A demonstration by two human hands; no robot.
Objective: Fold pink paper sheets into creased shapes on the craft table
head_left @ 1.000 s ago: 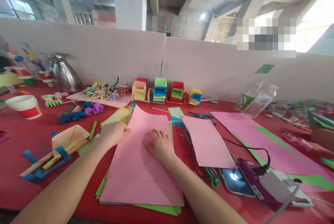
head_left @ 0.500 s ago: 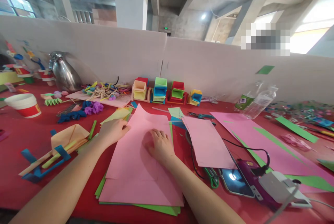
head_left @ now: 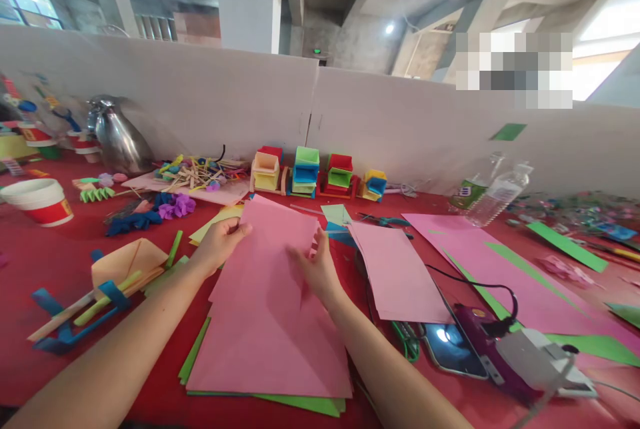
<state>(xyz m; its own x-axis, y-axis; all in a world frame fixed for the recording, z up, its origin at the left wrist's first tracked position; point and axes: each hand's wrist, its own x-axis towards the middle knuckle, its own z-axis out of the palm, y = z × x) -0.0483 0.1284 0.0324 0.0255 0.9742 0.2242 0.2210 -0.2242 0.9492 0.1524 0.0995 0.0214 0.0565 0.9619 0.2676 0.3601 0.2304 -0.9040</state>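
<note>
A pink paper sheet [head_left: 270, 255] is held by both hands, its far end raised off the pink sheet [head_left: 270, 369] beneath. My left hand [head_left: 223, 239] pinches its left edge between thumb and fingers. Along the right edge, my right hand [head_left: 320, 265] grips it, thumb on top and fingertips partly hidden behind the paper. Green sheets [head_left: 194, 352] stick out from under the pile. Just right of my right hand lies another stack of pink paper [head_left: 400, 275]. Left of my left forearm rests a folded paper model [head_left: 127, 269] with blue strips.
Small coloured paper boxes [head_left: 306, 172] stand along the white partition [head_left: 225, 102]. A phone [head_left: 455, 349] and a purple power strip [head_left: 493, 349] with cables lie at the right. Farther off are plastic bottles [head_left: 503, 192]. A paper cup [head_left: 40, 202] and steel jug [head_left: 120, 139] stand left.
My right hand has gone from lying flat on the paper to gripping its right edge. The sheet's far end has been lifted, and my left hand still holds the left edge.
</note>
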